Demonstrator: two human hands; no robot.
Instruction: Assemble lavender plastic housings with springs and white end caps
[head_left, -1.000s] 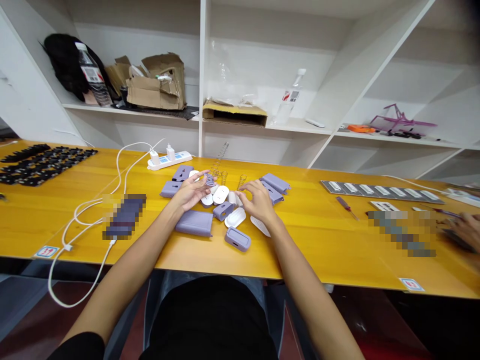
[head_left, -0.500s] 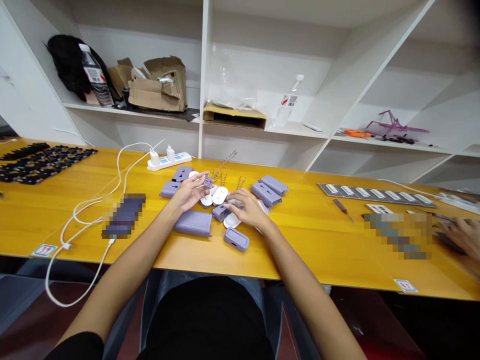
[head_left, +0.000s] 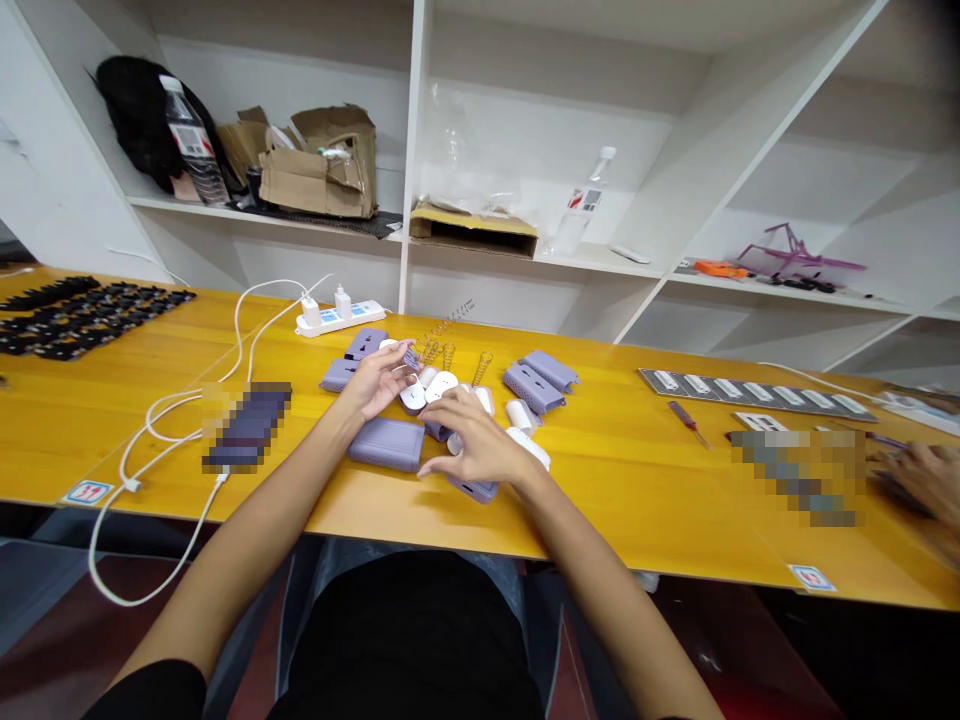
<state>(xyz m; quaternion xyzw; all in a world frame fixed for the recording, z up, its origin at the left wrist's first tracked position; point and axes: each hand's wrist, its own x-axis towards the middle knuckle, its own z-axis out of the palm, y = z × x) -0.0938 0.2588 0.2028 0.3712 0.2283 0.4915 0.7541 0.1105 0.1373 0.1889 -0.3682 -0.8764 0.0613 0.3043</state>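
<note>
My left hand (head_left: 379, 378) is closed on a small purple plastic part (head_left: 411, 356) between thumb and fingers. My right hand (head_left: 472, 440) hovers palm down, thumb and fingers apart, over a purple oval case (head_left: 476, 490) that it partly hides. A purple rectangular shell (head_left: 386, 444) lies left of that hand. White oval caps (head_left: 441, 386) sit between both hands, and metal springs (head_left: 448, 356) stand behind them. More purple shells (head_left: 534, 386) lie to the right, near a white cylinder (head_left: 521, 416). Two further purple pieces (head_left: 366, 344) rest beyond my left hand.
A phone (head_left: 247, 425) on a white cable lies to the left, with a power strip (head_left: 341, 318) behind. Rows of black parts (head_left: 97, 318) cover the far left. A screwdriver (head_left: 688, 423) and a grey strip (head_left: 754, 393) lie right. Another person's hand (head_left: 926, 475) is at the right edge.
My right hand has moved toward me and left, from the white pieces to above the purple oval case. My left hand keeps its small purple part and has barely moved.
</note>
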